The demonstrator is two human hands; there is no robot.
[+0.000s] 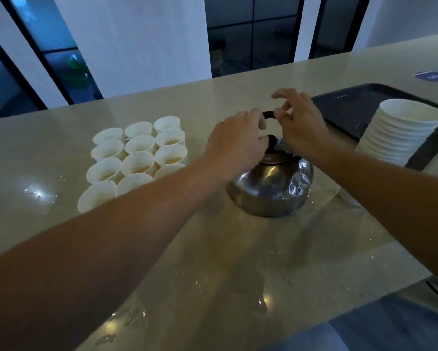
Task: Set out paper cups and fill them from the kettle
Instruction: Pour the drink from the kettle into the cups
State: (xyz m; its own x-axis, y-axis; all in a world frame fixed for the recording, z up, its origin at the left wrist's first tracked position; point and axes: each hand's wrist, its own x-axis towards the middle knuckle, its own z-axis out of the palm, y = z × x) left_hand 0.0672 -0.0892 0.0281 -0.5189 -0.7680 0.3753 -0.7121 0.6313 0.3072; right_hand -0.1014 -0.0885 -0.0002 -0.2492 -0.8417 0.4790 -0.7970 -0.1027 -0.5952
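With the left hand [238, 145] pinching the lid knob and the right hand [301, 127] loosely curled on the kettle [271, 188] handle, a jerky lift could topple the cups [136, 158] left of the grip.

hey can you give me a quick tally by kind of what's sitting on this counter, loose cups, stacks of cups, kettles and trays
Loose paper cups, set in a block left of the kettle: 12
Stacks of paper cups, on the tray: 1
Steel kettles: 1
Dark trays: 1
Total: 15
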